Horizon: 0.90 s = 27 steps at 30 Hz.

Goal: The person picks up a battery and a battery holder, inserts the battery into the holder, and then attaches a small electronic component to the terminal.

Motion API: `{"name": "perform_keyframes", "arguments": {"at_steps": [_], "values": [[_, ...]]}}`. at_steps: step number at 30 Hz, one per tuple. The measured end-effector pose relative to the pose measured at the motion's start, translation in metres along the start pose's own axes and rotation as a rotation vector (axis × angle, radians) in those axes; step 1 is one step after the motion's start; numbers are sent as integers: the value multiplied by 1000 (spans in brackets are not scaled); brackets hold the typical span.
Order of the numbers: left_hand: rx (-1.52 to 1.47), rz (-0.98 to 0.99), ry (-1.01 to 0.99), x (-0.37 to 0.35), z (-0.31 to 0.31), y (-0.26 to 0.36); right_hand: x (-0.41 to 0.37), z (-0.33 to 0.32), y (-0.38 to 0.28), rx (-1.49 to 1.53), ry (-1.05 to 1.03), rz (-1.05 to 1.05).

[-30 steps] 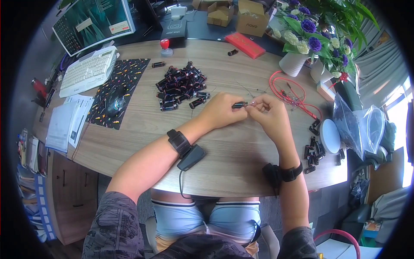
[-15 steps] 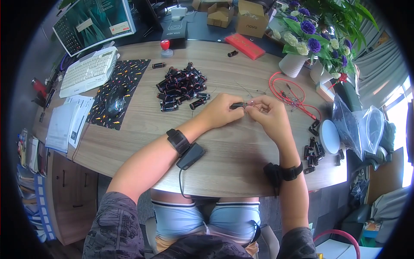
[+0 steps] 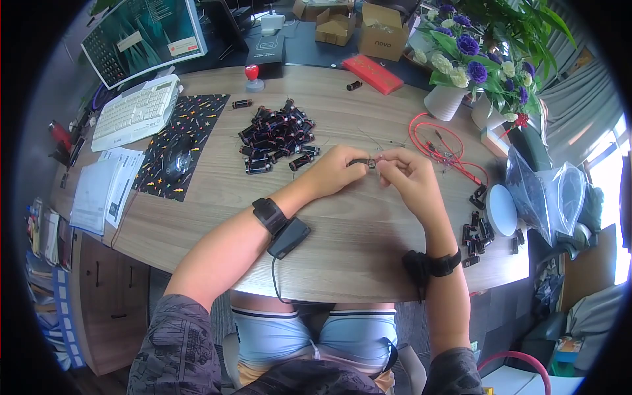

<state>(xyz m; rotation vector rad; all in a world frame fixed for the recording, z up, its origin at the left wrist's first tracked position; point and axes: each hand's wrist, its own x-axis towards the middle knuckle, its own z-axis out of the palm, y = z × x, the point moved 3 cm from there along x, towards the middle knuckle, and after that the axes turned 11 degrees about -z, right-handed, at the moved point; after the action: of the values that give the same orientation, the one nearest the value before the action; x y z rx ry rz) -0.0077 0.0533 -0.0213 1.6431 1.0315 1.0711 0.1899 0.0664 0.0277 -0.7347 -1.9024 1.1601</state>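
Observation:
My left hand (image 3: 337, 172) is closed around a small black cylinder (image 3: 359, 162), its end showing past the fingertips. Close against that end, my right hand (image 3: 409, 174) has thumb and forefinger bent together in a pinch; what lies between them is too small to make out. Left of my hands is a heap of similar black cylinders (image 3: 276, 135) with reddish ends. Thin wire-like pieces (image 3: 378, 139) lie on the table just beyond my fingers. A smaller group of black pieces (image 3: 477, 234) sits by the table's right edge.
A red cable (image 3: 416, 135) is coiled to the right, near a round pale lid-like disc (image 3: 503, 209). Along the back stand a red-topped stamp (image 3: 253, 74), a red packet (image 3: 372, 73) and a flower pot (image 3: 446, 101). A keyboard (image 3: 137, 112) and mouse (image 3: 176, 163) are left.
The right fingers have shifted slightly and curled, and the thin wires seen in them before no longer show. The left hand still holds the black cylinder, with little movement.

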Motion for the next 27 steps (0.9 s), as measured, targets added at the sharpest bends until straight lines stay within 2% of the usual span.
{"name": "perform_keyframes", "arguments": {"at_steps": [3,8,20,23,27], "values": [[-4,-125,-76,-1,-3,-2,0,2,-2,34,-12,0],[-42,-107,-85,-2,-4,2,0,2,-5,9,-33,-23],[110,-9,-3,-1,1,0,0,1,-3,59,-20,-29],[-35,-91,-6,-5,1,17,1,-1,-4,52,0,-40],[-51,-71,-51,-4,-2,9,1,-1,-8,21,24,-52]]}}
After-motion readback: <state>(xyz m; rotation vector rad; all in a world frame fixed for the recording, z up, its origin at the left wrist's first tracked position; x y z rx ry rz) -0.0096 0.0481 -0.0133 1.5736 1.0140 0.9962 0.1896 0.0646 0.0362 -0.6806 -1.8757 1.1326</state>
